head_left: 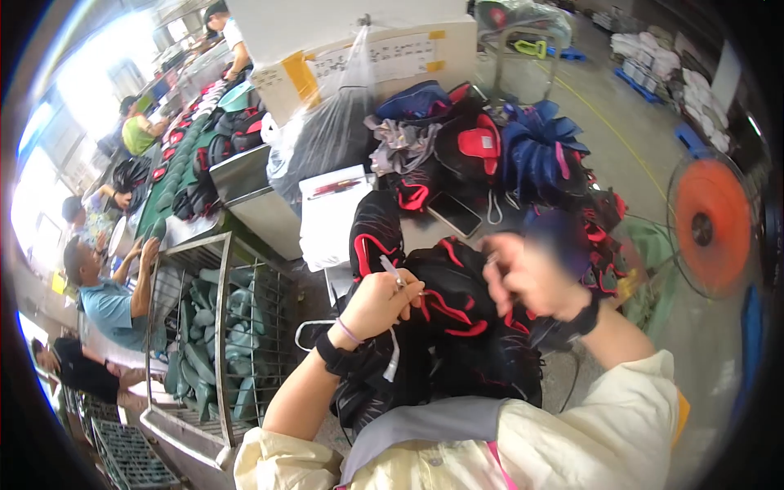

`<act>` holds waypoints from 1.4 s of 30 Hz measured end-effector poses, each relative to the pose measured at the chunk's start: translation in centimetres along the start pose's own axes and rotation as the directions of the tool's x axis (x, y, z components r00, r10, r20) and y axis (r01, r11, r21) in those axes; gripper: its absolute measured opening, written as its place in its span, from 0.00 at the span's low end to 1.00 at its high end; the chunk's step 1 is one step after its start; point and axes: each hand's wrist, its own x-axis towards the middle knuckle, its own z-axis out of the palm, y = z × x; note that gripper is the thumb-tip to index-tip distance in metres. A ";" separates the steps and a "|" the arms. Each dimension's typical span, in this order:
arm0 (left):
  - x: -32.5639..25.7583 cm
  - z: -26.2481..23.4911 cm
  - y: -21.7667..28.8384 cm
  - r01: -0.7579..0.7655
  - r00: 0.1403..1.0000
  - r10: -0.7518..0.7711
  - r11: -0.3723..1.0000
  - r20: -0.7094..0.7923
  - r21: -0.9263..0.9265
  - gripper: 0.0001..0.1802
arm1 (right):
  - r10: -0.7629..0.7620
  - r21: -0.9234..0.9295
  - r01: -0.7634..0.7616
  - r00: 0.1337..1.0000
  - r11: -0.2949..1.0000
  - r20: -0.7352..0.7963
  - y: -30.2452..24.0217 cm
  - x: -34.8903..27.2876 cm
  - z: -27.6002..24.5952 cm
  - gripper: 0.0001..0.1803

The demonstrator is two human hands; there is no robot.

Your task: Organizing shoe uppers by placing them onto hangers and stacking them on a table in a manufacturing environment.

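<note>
A black bag with red trim [445,327] lies across my lap and the table edge. My left hand [380,302] is closed on a small silver tool [394,272], probably thread snips, and rests on the bag's fabric with a white cord hanging below it. My right hand [531,278] is blurred and pinches the bag's upper edge; whether a thread is between its fingers is unclear. Both wrists wear dark bands.
More black-and-red bags [408,192], a dark blue one [539,151] and a phone [454,214] are piled on the table ahead. A wire cart [224,327] of green pieces stands left. An orange fan [709,222] is right. Other people work at a long bench far left [110,298].
</note>
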 end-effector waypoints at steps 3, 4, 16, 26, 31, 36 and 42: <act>1.3 0.5 -3.1 -0.213 0.961 0.248 0.948 -0.126 0.238 0.11 | 0.115 0.281 -0.136 0.989 0.950 0.091 3.6 0.7 4.0 0.25; 1.5 0.7 -4.7 -0.314 0.873 0.440 0.837 -0.210 0.447 0.10 | 0.137 0.288 -0.147 0.989 0.946 0.058 4.4 1.3 5.0 0.20; -0.1 -0.9 -7.1 -0.276 0.786 0.452 0.868 -0.423 0.413 0.09 | 0.476 0.462 -0.511 0.856 0.725 0.201 8.9 4.4 9.6 0.19; -1.0 -0.6 -7.4 -0.210 0.842 0.229 0.973 -0.488 0.095 0.06 | 0.452 0.560 -0.466 0.875 0.685 0.174 11.0 6.6 9.9 0.18; -2.3 -0.5 -7.9 -0.281 0.796 0.338 0.941 -0.503 0.188 0.05 | 0.415 0.598 -0.405 0.901 0.692 0.130 11.4 7.1 10.5 0.18; -3.1 0.3 -7.4 -0.246 0.869 0.235 0.969 -0.436 0.032 0.03 | 0.375 0.596 -0.324 0.926 0.735 0.041 12.1 7.5 10.8 0.17; -2.3 0.3 -8.9 -0.210 0.915 0.186 0.977 -0.359 -0.030 0.04 | 0.023 0.165 0.010 0.980 0.986 -0.197 13.6 6.6 11.0 0.20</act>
